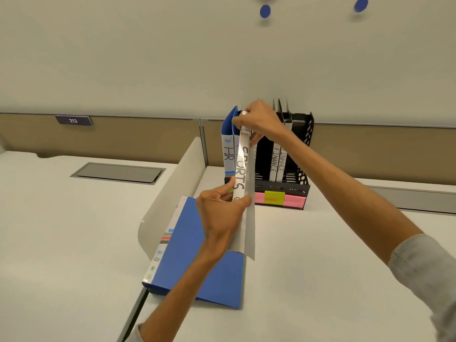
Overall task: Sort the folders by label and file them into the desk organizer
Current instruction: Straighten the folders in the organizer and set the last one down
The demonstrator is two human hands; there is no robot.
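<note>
Head view: SPORTS folder (pixel 243 169) pinched between left hand (pixel 222 213) and right hand (pixel 259 119).

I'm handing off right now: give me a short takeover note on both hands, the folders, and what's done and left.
Left hand: gripping the lower spine of the white folder marked SPORTS.
Right hand: pinching that folder's top edge, steadying it at the black mesh desk organizer.
Filed: blue folders, one marked HR, in the left slots; two white-spined FINANCE folders to the right.
Left: seat the SPORTS folder, then file the blue folder lying flat on the desk; its label is unreadable.
</note>
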